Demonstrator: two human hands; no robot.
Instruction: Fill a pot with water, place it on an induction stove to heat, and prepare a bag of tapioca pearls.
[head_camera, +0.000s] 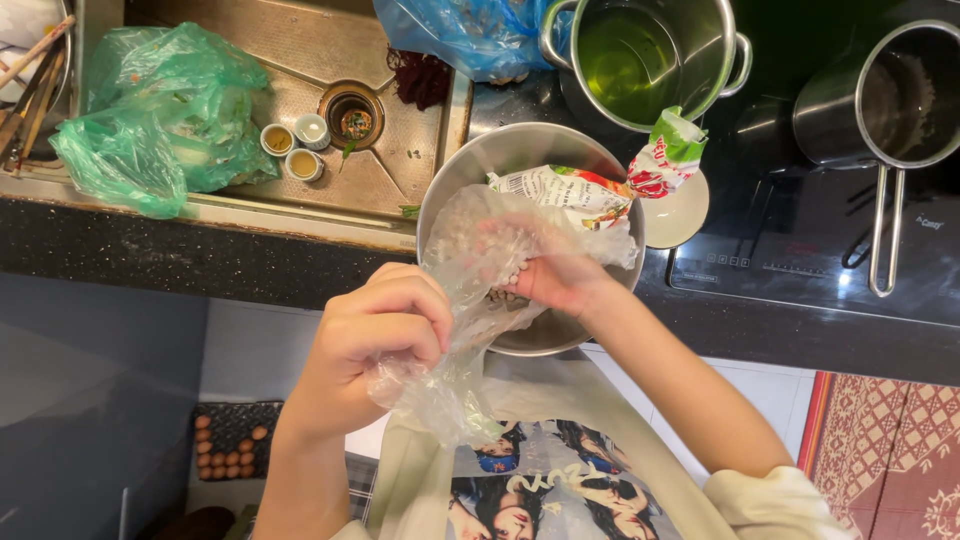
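Both hands work a thin clear plastic bag (470, 300) over a round steel bowl (455, 190).

The left hand (375, 335) fists the bag's loose end; the right hand (555, 275) reaches inside it, fingers curled around small pale beans. A printed red-and-green packet (600, 185) lies across the bowl. Behind stands a steel stockpot (645, 55) of greenish liquid.

A crumpled green plastic bag (150, 110) lies by the sink (300, 60) near three small cups (296, 148), while a steel pot (645, 60) of greenish liquid and a long-handled saucepan (885, 100) stand on the black cooktop (800, 250), eggs (228, 450) below.
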